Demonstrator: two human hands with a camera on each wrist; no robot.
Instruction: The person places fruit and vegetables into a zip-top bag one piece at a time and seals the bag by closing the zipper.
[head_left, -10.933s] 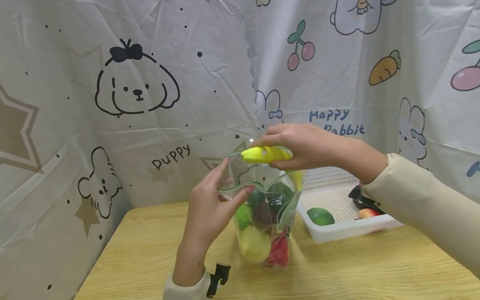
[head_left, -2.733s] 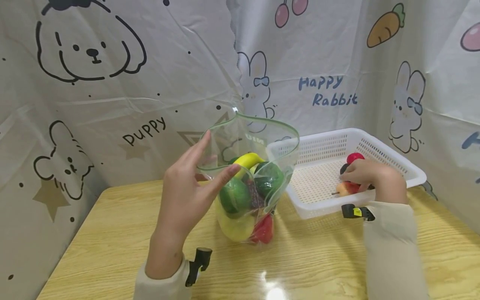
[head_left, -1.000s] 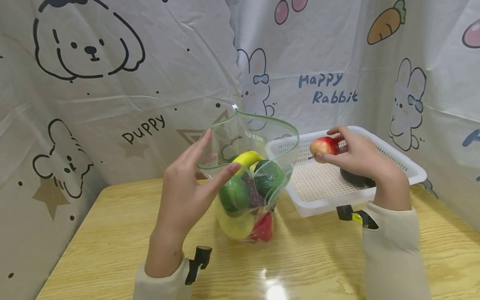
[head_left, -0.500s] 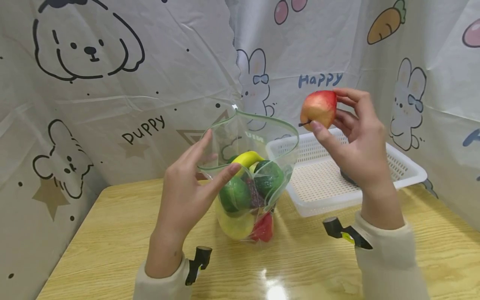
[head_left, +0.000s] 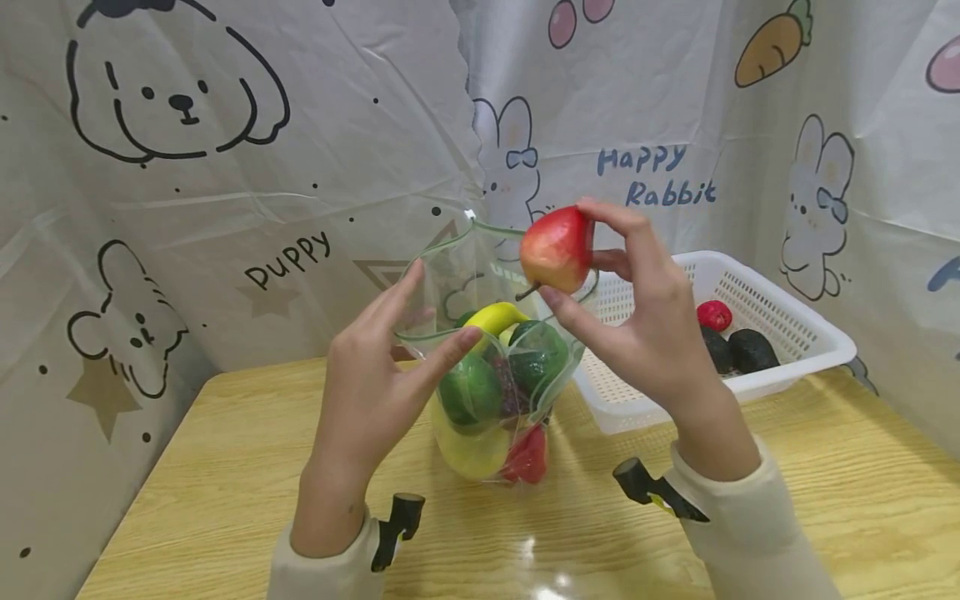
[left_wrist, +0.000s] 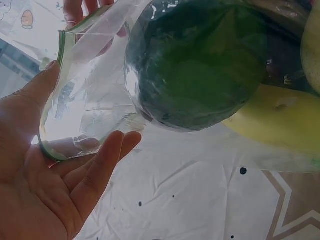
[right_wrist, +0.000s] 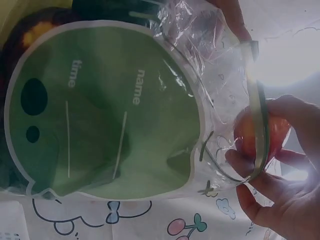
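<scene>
My right hand [head_left: 645,312] pinches a red and yellow apple [head_left: 557,250] between thumb and fingers, its dark stem pointing down to the left. The apple is over the right part of the mouth of a clear zip bag [head_left: 487,258]. In the right wrist view the bag's green-edged rim crosses in front of the apple [right_wrist: 245,132]. My left hand [head_left: 375,358] holds the bag's left rim, thumb at the front, fingers behind, and the mouth stands wide. Inside lie a banana [head_left: 491,318], green fruits [head_left: 468,390], a large yellow fruit [head_left: 468,450] and a red one [head_left: 527,457].
Behind the bag on the right, a white perforated basket [head_left: 813,354] holds a small red fruit [head_left: 715,315] and two dark avocados [head_left: 753,351]. All stand on a wooden table [head_left: 225,500], with a printed curtain [head_left: 360,167] hanging behind.
The banana, earlier in my right hand, now lies in the bag. My right hand has since lifted the apple from the basket and carried it left to the bag's mouth. The left hand keeps its hold.
</scene>
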